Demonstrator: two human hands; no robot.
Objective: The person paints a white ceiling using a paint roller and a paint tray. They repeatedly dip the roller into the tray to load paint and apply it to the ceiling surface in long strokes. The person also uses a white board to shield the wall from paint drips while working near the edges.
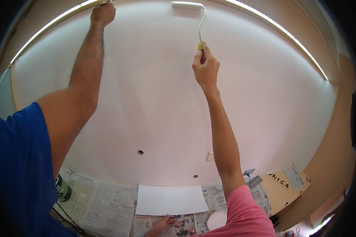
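My right hand [207, 69], below a pink sleeve, is raised in front of the pale wall [158, 98]. Its fingers wrap the handle of a paint roller [188, 5], which has a yellow collar, a bent wire frame and a white sleeve. The roller's sleeve lies level at the wall's upper part, under a light strip. Low in the view, my left hand [166, 224] has its fingers apart, holding nothing visible, at the near edge of a white sheet [172, 200] lying on newspaper. Its wrist is cut off by the lower edge.
At left, a co-worker in a blue sleeve [19, 138] reaches up; that hand [103, 15] grips a small dark handle. Newspaper [108, 205] lines the surface. A green-black can [62, 189], round white lid [216, 220], cardboard [283, 193], wall plate [210, 156] and wall holes surround the work.
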